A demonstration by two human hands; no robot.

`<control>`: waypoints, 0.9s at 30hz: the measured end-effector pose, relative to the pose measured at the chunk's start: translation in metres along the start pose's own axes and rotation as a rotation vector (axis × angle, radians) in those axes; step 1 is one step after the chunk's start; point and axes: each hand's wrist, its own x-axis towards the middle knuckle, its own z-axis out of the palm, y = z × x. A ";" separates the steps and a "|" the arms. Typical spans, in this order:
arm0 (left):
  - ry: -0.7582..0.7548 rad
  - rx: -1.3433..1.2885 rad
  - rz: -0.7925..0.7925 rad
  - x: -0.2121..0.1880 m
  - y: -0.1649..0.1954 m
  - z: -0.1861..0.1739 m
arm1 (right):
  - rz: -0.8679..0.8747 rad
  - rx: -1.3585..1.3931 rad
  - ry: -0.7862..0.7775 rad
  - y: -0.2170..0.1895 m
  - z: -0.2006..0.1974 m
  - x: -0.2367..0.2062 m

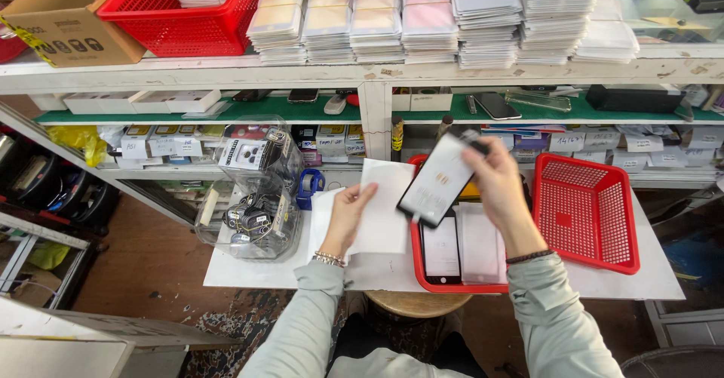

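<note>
**Screen panel up, envelope beside it**

While the red tray lies below my right hand, that hand pinches a dark screen panel, long axis tilted, just right of the white envelope my left hand grasps.

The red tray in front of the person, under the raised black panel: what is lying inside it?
Inside the red tray lie a black screen panel and a pale pink sleeve. The right hand and its raised panel cover the tray's back part, so anything there is hidden.
</note>
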 end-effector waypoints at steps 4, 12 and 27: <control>-0.106 -0.244 -0.053 -0.006 0.007 0.036 | 0.170 -0.415 -0.160 0.009 0.015 -0.020; -0.099 0.157 0.080 -0.014 0.018 0.051 | -0.270 0.194 0.092 -0.028 -0.025 -0.004; -0.296 0.211 0.079 -0.022 0.023 0.054 | -0.289 0.444 0.023 -0.025 -0.014 -0.005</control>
